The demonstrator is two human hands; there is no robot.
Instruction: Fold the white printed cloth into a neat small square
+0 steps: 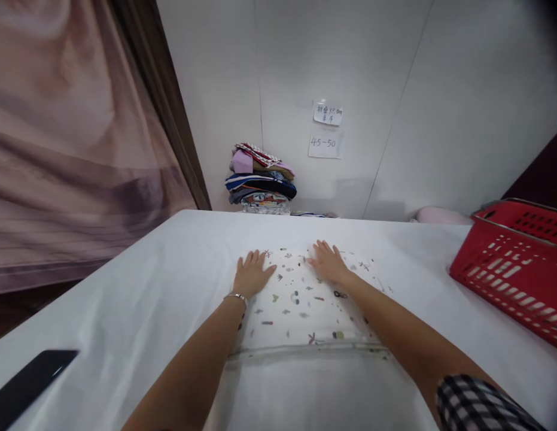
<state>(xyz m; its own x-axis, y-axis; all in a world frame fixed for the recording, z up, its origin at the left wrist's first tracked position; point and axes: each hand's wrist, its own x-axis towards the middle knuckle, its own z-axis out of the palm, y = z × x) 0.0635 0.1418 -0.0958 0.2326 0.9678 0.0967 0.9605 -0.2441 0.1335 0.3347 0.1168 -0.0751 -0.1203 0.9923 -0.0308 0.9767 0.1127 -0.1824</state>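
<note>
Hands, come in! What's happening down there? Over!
Left hand and right hand palms down, fingers spread, on patterned white cloth. Cloth lying on white table. Red basket off to the right, apart from cloth. Over.

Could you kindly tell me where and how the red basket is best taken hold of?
I would grip the red basket by its upper edge on the side facing the printed cloth, coming from above. It stands upright and that long edge is exposed, so the right hand, the nearer one, could probably hook over it.
</note>
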